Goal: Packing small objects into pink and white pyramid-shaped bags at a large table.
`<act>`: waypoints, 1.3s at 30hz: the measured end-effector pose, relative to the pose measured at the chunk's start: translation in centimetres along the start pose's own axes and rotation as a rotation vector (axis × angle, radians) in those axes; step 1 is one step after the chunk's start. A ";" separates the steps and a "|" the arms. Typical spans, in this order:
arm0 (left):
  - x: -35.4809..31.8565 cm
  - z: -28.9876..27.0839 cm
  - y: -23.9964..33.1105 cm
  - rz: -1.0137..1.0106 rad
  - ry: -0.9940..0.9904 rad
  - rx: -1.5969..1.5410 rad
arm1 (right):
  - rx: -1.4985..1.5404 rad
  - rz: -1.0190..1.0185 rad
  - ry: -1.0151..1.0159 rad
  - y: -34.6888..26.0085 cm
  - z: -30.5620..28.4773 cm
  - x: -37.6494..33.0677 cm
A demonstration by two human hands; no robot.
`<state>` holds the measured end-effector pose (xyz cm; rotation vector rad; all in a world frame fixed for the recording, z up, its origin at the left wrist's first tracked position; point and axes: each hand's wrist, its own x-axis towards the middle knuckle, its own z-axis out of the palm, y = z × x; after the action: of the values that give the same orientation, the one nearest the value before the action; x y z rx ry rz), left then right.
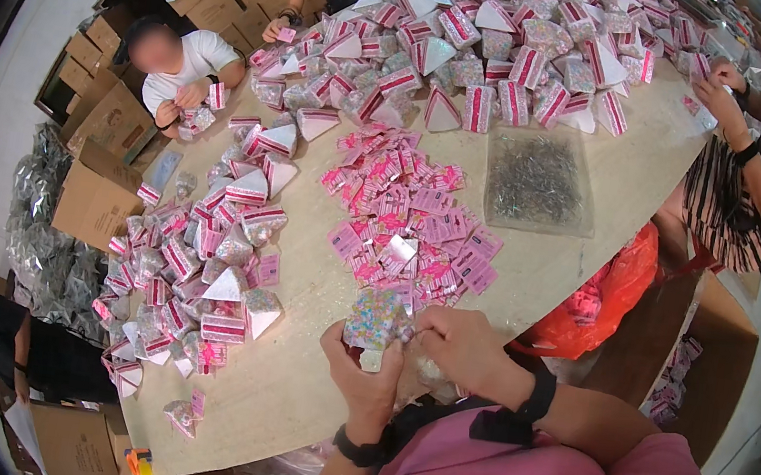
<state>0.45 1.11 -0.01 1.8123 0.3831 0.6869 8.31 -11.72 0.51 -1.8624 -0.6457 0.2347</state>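
In front of me, my left hand point(358, 381) grips a small wedge-shaped pouch point(377, 318) covered in pale, multicoloured sequins. Its fingers and thumb are closed around the lower part of the pouch. At the pouch's right edge, my right hand point(465, 349) has its thumb and forefinger pinched together; whatever lies between them is too small to make out. Just beyond the pouch lies a loose pile of pink printed cards point(403, 212). A small silvery square point(401, 249) rests on that pile.
Cake-slice-shaped pouches point(246, 187) with pink and white stripes cover the table's left side and far end. A clear tray point(536, 222) of thin metal pins sits right of the cards. Co-workers point(194, 59) surround the table. A red plastic bag point(605, 296) hangs at the right edge.
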 end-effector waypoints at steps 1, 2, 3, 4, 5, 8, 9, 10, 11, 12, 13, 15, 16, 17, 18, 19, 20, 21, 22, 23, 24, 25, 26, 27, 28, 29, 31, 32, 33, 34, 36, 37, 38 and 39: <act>0.2 -0.2 0.5 -0.085 -0.030 0.037 | -0.107 -0.052 -0.037 -0.3 -0.1 -0.1; 0.6 -0.5 1.2 -0.169 -0.060 0.075 | -0.213 -0.105 -0.075 -0.8 -0.3 -0.2; 0.9 -0.6 1.7 -0.254 -0.090 0.113 | -0.318 -0.158 -0.114 -1.2 -0.6 -0.3; 1.0 -0.6 2.0 -0.262 -0.096 0.147 | -0.348 -0.181 -0.117 -1.5 -0.7 -0.3; 1.1 -0.6 2.2 -0.270 -0.102 0.180 | -0.378 -0.204 -0.119 -1.6 -1.0 -0.4; 0.6 -0.7 1.5 -0.236 -0.108 0.054 | -0.330 -0.108 -0.139 -1.8 -1.6 0.0; 0.4 -0.6 1.1 -0.213 -0.109 -0.025 | -0.291 -0.047 -0.146 -1.8 -1.7 0.1; 0.3 -0.5 0.5 -0.141 -0.113 -0.043 | -0.254 -0.052 -0.124 -1.5 -1.6 -0.1; 0.3 -0.4 0.0 -0.069 -0.117 -0.061 | -0.217 -0.057 -0.102 -1.0 -1.4 -0.2; 0.2 -0.3 -0.2 0.004 -0.121 -0.078 | -0.181 -0.062 -0.078 -0.6 -1.3 -0.3; -0.1 -0.2 -0.2 -0.064 -0.143 -0.108 | -0.151 -0.043 -0.069 -0.7 -1.4 -0.2; -0.5 0.0 0.0 -0.199 -0.187 -0.169 | -0.092 -0.006 -0.050 -0.9 -1.9 0.1; -0.5 0.0 0.1 -0.175 -0.190 -0.130 | -0.156 -0.039 -0.056 -0.8 -1.9 0.1; -0.5 0.0 0.3 -0.150 -0.193 -0.092 | -0.221 -0.072 -0.061 -0.7 -1.8 0.1; -0.4 -0.1 0.4 -0.125 -0.196 -0.053 | -0.285 -0.106 -0.066 -0.6 -1.8 0.1; -0.3 -0.2 0.2 -0.091 -0.210 0.022 | -0.350 -0.119 -0.096 -0.9 -1.8 0.1; -0.2 -0.5 0.1 -0.056 -0.224 0.097 | -0.414 -0.132 -0.127 -1.6 -2.0 -0.1; 0.0 -0.7 0.0 -0.022 -0.237 0.172 | -0.478 -0.145 -0.159 -2.1 -2.1 -0.1; 0.1 -0.9 0.3 -0.030 -0.253 0.209 | -0.559 -0.164 -0.194 -2.4 -2.0 -0.1; 0.3 -1.0 0.9 -0.038 -0.269 0.247 | -0.639 -0.184 -0.229 -2.7 -2.0 -0.1; 0.4 -1.1 1.4 -0.047 -0.284 0.285 | -0.719 -0.204 -0.265 -2.9 -1.9 0.0; 0.4 -1.1 1.7 -0.066 -0.277 0.293 | -0.694 -0.201 -0.239 -2.8 -1.7 0.0; 0.3 -1.0 2.1 -0.086 -0.269 0.300 | -0.668 -0.198 -0.214 -2.4 -1.4 -0.1; 0.3 -0.9 2.2 -0.106 -0.260 0.308 | -0.643 -0.195 -0.189 -2.0 -1.1 -0.1; 0.1 -1.0 1.8 -0.088 -0.255 0.305 | -0.396 -0.081 -0.197 -1.5 -1.2 0.2; 0.0 -1.1 1.1 -0.071 -0.249 0.301 | -0.150 0.032 -0.203 -0.9 -1.4 0.7; -0.1 -1.2 0.9 -0.025 -0.245 0.322 | 0.282 0.318 -0.261 0.3 -1.7 1.3; -0.1 -1.2 1.2 0.005 -0.246 0.346 | 0.468 0.493 -0.311 0.9 -1.8 1.4; -0.2 -1.2 1.3 0.035 -0.248 0.370 | 0.654 0.668 -0.358 1.2 -1.8 1.4; -0.2 -1.3 1.3 0.056 -0.245 0.386 | 0.553 0.605 -0.342 1.0 -1.7 1.4; -0.2 -1.3 1.0 0.099 -0.240 0.419 | 0.353 0.477 -0.306 0.3 -1.3 1.1; -0.3 -1.3 0.9 0.052 -0.236 0.381 | 0.086 0.287 -0.250 -0.1 -0.9 0.8; -0.4 -1.3 0.6 0.005 -0.232 0.343 | -0.178 0.094 -0.190 -0.5 -0.2 0.4; -0.6 -1.4 0.5 -0.042 -0.229 0.305 | -0.439 -0.100 -0.126 -0.7 0.1 0.1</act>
<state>-0.89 1.65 0.60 2.1396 0.3868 0.4004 8.14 -11.39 1.11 -2.2378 -0.9321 0.1525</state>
